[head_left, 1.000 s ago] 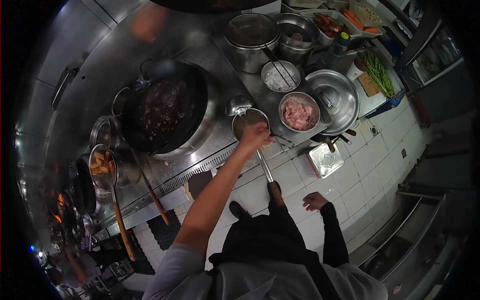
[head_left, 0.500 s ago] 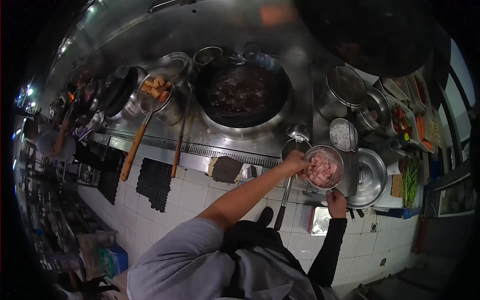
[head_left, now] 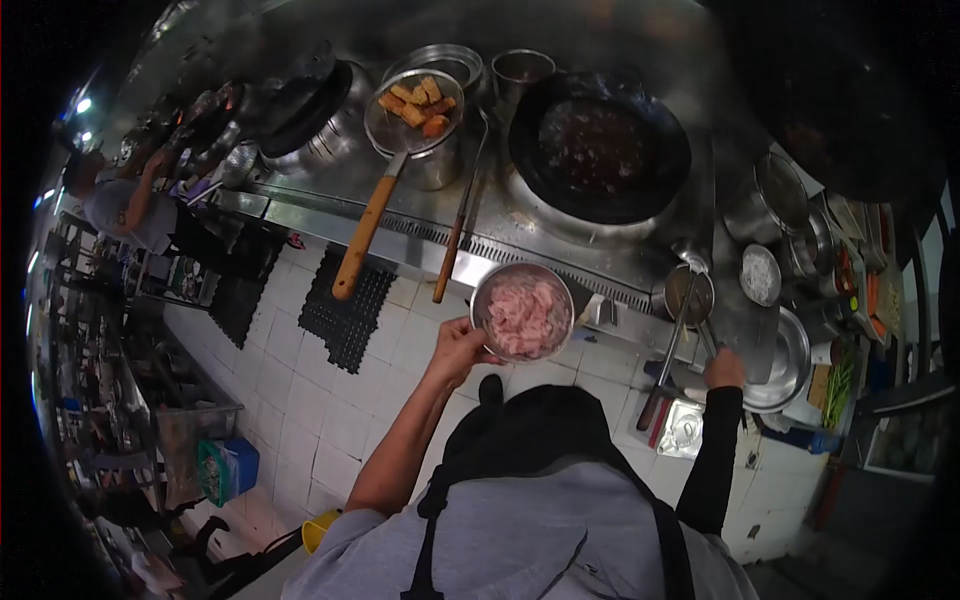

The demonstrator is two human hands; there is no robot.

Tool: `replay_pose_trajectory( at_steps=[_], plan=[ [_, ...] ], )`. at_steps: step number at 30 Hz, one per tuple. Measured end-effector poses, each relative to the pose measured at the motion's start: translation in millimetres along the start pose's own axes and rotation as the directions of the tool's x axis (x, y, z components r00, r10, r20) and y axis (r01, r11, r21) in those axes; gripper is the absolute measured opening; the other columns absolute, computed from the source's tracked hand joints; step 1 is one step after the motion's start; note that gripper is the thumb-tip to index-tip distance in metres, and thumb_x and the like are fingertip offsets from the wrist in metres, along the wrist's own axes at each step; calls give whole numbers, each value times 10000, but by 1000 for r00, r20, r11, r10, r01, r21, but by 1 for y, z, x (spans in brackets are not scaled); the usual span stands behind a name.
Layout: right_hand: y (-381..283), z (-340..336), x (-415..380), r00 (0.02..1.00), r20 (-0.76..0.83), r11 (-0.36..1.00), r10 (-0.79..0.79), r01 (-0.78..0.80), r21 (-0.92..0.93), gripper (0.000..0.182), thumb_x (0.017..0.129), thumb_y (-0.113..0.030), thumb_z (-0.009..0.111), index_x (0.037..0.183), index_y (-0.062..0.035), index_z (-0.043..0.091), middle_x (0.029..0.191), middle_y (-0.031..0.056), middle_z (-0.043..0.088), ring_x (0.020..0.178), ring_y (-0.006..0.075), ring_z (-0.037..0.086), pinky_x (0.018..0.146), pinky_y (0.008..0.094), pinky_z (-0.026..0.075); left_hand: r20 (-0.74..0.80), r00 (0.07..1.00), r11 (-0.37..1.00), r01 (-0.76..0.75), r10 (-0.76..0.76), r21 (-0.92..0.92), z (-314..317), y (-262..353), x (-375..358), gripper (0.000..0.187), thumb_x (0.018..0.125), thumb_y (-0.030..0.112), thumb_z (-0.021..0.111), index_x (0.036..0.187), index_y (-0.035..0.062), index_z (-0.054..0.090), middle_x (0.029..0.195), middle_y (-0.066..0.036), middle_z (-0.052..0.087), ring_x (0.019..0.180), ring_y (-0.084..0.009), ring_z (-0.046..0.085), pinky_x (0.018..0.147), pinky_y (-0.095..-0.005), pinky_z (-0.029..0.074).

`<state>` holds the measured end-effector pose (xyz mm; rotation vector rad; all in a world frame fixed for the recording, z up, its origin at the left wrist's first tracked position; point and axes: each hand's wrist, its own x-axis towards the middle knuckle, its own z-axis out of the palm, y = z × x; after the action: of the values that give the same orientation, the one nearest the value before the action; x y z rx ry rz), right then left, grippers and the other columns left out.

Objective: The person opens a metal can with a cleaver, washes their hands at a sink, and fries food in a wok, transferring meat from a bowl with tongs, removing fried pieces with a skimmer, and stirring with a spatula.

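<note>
My left hand (head_left: 462, 350) grips the rim of a metal bowl (head_left: 481, 335), thumb over the edge. Pale pink raw meat pieces (head_left: 522, 312) fill the bowl, held out before the stove front. On the right, my right hand (head_left: 725, 370) is closed round a slim metal handle (head_left: 709, 338) that runs up toward a small round pot (head_left: 704, 297). What that handle belongs to is unclear. Across the same pot lies a long ladle (head_left: 668, 365) with a dark grip, left of my right hand.
A black wok (head_left: 545, 190) with dark bubbling liquid sits on the stove. Left of it, a strainer (head_left: 372, 225) holds fried golden pieces (head_left: 415, 108). At right stand a white-filled bowl (head_left: 760, 276) and a wide metal basin (head_left: 797, 365). Another person (head_left: 130, 205) works far left.
The bowl of meat has moved left in my left hand. My right hand has left the bowl and taken hold of the metal handle. The view has shifted too.
</note>
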<state>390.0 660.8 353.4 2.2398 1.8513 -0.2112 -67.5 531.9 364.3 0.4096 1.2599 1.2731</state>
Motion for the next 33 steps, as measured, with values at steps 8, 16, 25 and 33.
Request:
replay_pose_trajectory(
  at_steps=[8,16,25,33],
  plan=[
    [-33,-106,-98,935,-197,860,-295,349,373,362,739,-126,652,1060,30,596,960,234,629,877,392,608,751,400,492,-74,994,989,-94,86,-111,-39,17,43,90,773,-15,517,816,-78,565,735,-115,608,586,-203,629,551,-331,598],
    [-189,-122,-127,730,-184,701,-659,684,202,370,774,-169,642,1128,-71,595,823,145,624,759,331,613,634,421,471,-22,984,980,-172,175,102,-21,23,85,52,795,3,533,758,-33,529,678,-51,542,593,-183,617,557,-316,591],
    [-182,-150,-101,688,-299,664,-661,722,195,297,806,-166,595,1098,-115,622,839,86,633,762,313,609,636,420,470,-22,986,982,-165,164,-89,-2,30,109,43,784,-11,541,749,-20,518,684,-48,521,604,-182,608,556,-317,586],
    [-181,-145,-79,646,-314,632,-696,758,161,357,800,-167,599,1153,-114,577,904,124,636,769,339,611,643,432,477,-53,989,979,-143,137,-143,15,24,113,77,773,-29,541,719,-13,490,667,-48,501,593,-186,604,553,-333,595]
  ],
)
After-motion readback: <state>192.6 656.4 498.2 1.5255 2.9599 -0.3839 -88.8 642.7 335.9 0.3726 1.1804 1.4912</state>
